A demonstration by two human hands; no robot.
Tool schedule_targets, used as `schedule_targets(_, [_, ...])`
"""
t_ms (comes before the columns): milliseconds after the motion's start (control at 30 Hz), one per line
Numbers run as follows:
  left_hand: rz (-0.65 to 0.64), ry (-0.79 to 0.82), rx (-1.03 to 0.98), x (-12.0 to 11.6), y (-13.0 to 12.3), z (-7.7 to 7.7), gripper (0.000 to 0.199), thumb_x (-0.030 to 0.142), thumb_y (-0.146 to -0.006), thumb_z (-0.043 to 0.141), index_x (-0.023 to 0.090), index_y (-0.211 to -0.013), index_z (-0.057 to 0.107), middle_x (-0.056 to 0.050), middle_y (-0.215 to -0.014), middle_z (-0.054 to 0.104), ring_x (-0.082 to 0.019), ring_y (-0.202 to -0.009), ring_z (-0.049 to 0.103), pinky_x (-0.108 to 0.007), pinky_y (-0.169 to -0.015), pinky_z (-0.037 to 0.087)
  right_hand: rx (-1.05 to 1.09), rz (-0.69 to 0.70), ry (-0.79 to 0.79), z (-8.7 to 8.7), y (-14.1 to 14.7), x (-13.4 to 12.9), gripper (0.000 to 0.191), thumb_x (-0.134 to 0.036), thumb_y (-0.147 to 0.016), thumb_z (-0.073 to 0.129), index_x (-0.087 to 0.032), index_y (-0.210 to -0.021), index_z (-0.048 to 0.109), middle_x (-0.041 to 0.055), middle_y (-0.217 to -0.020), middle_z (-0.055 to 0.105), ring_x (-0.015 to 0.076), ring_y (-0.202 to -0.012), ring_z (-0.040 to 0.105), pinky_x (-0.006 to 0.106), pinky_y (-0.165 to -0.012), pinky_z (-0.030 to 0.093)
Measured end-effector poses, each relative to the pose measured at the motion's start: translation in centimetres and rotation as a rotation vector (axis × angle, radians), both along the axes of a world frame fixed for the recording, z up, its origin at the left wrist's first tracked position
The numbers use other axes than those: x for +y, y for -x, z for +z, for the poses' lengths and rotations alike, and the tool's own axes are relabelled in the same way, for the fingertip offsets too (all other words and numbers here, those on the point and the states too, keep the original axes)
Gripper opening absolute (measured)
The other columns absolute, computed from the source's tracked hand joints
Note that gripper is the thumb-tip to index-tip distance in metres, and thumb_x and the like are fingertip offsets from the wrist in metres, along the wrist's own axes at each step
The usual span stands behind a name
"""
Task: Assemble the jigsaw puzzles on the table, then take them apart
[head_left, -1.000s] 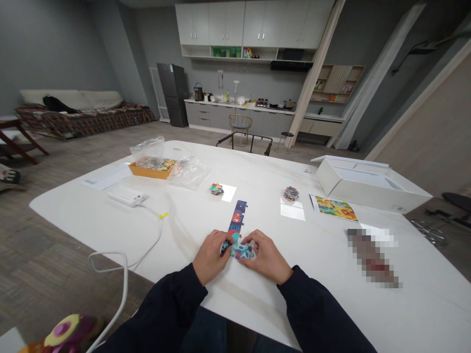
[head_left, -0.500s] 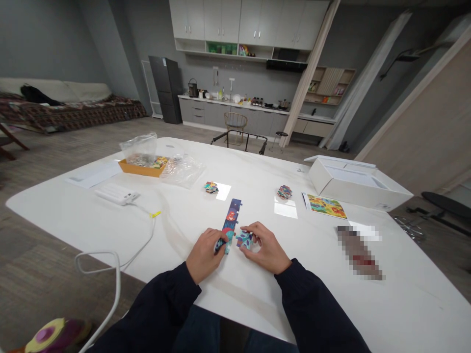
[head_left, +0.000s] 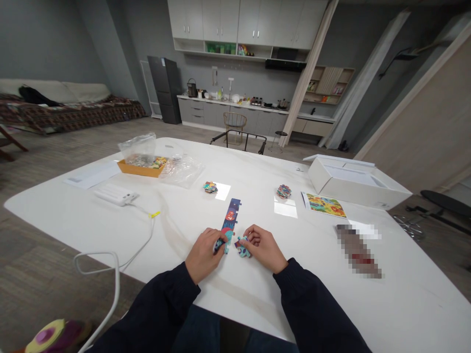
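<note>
Cardboard puzzle strip (head_left: pixel 231 215), light and stiff, points 12 o'clock; left hand (head_left: pixel 202 256) pinches its near end; right hand (head_left: pixel 264 249) grips a loose piece (head_left: pixel 243 247)

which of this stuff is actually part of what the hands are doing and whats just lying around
Part of it:
left hand on the joined puzzle strip
right hand holding a puzzle piece
two small piece piles
picture card
orange tray

Lying around:
white box
white power strip
paper sheet
</note>
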State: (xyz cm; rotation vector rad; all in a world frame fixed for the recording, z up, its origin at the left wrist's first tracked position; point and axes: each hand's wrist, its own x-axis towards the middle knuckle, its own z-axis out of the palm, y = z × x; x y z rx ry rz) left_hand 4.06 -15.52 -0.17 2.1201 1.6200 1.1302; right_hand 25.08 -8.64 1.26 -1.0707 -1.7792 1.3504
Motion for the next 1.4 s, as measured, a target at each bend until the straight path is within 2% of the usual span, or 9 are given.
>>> schedule_targets(133, [0.007,-0.006,0.002,0.0,0.0,-0.1,0.018,0.007,-0.086,0.056,0.023,-0.092,0.063,-0.003,-0.091,0.069,-0.024,-0.092,0.061,-0.039,-0.086,0.052,0.074,-0.073,0.161,0.0,-0.1,0.5,0.042,-0.055,-0.073,0.078,-0.02,-0.083,0.057,-0.0032,-0.059,0.062,0.0134,-0.046,0.058,0.023,-0.043,0.044])
schedule_targets(333, [0.0,0.004,-0.006,0.0,0.0,-0.1,0.018,0.007,-0.085,0.057,0.023,-0.091,0.062,-0.003,-0.091,0.069,-0.024,-0.093,0.061,-0.04,-0.087,0.051,0.082,-0.098,0.175,0.5,-0.4,0.8,0.039,-0.052,-0.073,0.078,-0.018,-0.084,0.06,-0.0006,-0.059,0.067,0.011,-0.043,0.055,0.022,-0.044,0.044])
schedule_targets(533, [0.0,0.018,-0.012,0.0,0.0,0.0,0.018,0.006,-0.086,0.056,0.022,-0.09,0.062,-0.003,-0.091,0.069,-0.024,-0.093,0.06,-0.041,-0.087,0.051,0.12,-0.111,0.174,0.5,-0.5,0.9,0.053,-0.042,-0.072,0.077,-0.016,-0.117,0.064,-0.0029,-0.063,0.068,0.0117,-0.047,0.058,0.025,-0.05,0.05])
schedule_targets(700, [0.001,0.019,-0.005,0.0,0.0,0.1,0.019,0.006,-0.085,0.056,0.023,-0.091,0.062,-0.003,-0.092,0.069,-0.024,-0.094,0.06,-0.041,-0.087,0.051,0.155,-0.109,0.238,-0.2,-0.3,0.9,0.036,-0.034,-0.064,0.081,-0.017,-0.09,0.064,-0.0017,-0.074,0.066,0.0143,-0.053,0.068,0.028,-0.055,0.058])
schedule_targets(867, [-0.006,-0.007,-0.005,0.0,0.1,0.0,0.024,0.003,-0.085,0.053,0.023,-0.091,0.063,-0.003,-0.091,0.069,-0.024,-0.093,0.062,-0.039,-0.086,0.052,0.158,-0.073,0.277,-0.8,0.2,0.3,0.041,-0.037,-0.063,0.083,-0.019,-0.094,0.064,-0.0037,-0.079,0.059,0.0163,-0.063,0.071,0.032,-0.058,0.063])
schedule_targets(1100, [-0.014,0.002,-0.008,0.0,0.1,0.0,0.028,0.001,-0.086,0.047,0.023,-0.094,0.063,-0.004,-0.092,0.069,-0.023,-0.093,0.061,-0.04,-0.086,0.052,-0.07,-0.123,-0.052,-1.3,0.4,-0.3,0.024,-0.032,-0.072,0.078,-0.02,-0.075,0.058,-0.0001,-0.067,0.065,0.0123,-0.058,0.056,0.025,-0.054,0.047])
schedule_targets(1200, [-0.013,0.0,-0.006,0.0,0.1,-0.1,0.026,0.002,-0.086,0.048,0.022,-0.093,0.063,-0.004,-0.091,0.069,-0.023,-0.093,0.061,-0.04,-0.086,0.052,-0.129,-0.117,-0.06,-1.1,0.2,-0.2,0.022,-0.032,-0.071,0.077,-0.02,-0.072,0.059,0.0004,-0.067,0.067,0.0126,-0.057,0.056,0.024,-0.053,0.043])
schedule_targets(1333, [-0.011,-0.004,-0.007,0.1,0.0,0.0,0.025,0.003,-0.085,0.05,0.023,-0.091,0.063,-0.004,-0.091,0.069,-0.024,-0.093,0.061,-0.04,-0.086,0.052,-0.094,-0.066,0.03,-0.9,0.0,-0.1,0.021,-0.035,-0.073,0.076,-0.019,-0.074,0.062,0.0025,-0.068,0.069,0.0147,-0.061,0.061,0.025,-0.057,0.045])
schedule_targets(1400, [-0.008,-0.004,-0.007,0.1,0.0,0.0,0.024,0.003,-0.085,0.051,0.023,-0.091,0.063,-0.004,-0.091,0.07,-0.024,-0.093,0.061,-0.041,-0.086,0.052,-0.108,-0.054,0.014,-1.0,0.1,-0.1,0.021,-0.035,-0.073,0.076,-0.018,-0.075,0.064,0.0022,-0.068,0.069,0.0144,-0.06,0.06,0.025,-0.056,0.045])
